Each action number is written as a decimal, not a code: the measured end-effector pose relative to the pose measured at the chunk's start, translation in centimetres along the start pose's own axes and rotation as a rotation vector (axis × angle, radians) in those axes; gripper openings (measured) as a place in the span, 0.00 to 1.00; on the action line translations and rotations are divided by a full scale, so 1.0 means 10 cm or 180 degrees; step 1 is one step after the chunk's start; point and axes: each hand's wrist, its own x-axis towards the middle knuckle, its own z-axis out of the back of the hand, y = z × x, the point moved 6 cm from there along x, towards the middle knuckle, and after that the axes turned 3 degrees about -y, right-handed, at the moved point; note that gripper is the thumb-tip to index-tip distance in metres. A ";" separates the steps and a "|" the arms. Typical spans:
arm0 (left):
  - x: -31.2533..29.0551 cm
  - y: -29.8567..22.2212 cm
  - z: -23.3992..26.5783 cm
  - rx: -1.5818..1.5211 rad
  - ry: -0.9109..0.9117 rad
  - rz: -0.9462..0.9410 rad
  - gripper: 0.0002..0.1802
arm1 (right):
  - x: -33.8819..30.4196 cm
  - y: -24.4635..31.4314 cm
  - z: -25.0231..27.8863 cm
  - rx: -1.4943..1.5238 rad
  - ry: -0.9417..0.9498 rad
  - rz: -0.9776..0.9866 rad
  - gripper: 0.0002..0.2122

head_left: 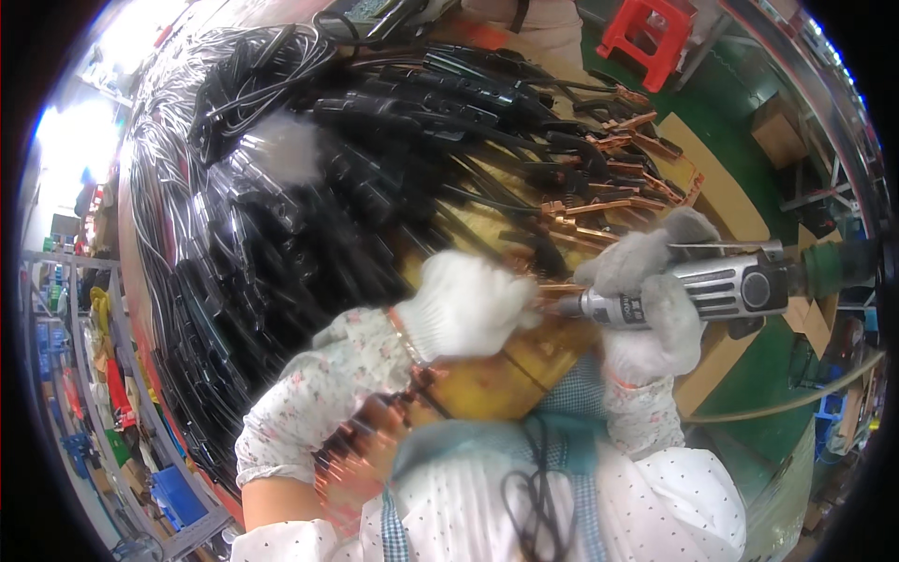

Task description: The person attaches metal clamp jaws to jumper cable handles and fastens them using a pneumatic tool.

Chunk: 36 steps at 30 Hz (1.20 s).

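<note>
My left hand (473, 304), in a white knitted glove, is closed at the middle of the work surface, slightly blurred. A copper-coloured metal part (554, 288) shows at its fingertips; most of what lies inside the fist is hidden. My right hand (655, 304), gloved in greyish white, wraps round a silver and black power screwdriver (721, 288) with a lever along its upper side. The tool lies nearly level, its narrow tip pointing left at the copper-coloured part, close to my left fingers. Whether the tip touches the part cannot be made out.
Black handles (356, 197) with grey cables (154, 178) lie heaped at left and beyond my hands. Copper-coloured ends (609, 206) stick out on the right over cardboard (726, 183). A red stool (648, 42) stands far right; shelving (80, 272) stands left. A hose (796, 407) curves at right.
</note>
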 end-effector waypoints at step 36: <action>-0.05 0.05 -0.10 -0.0364 -0.0401 0.0185 0.13 | -0.12 0.01 -0.11 -0.0462 0.0827 0.0769 0.20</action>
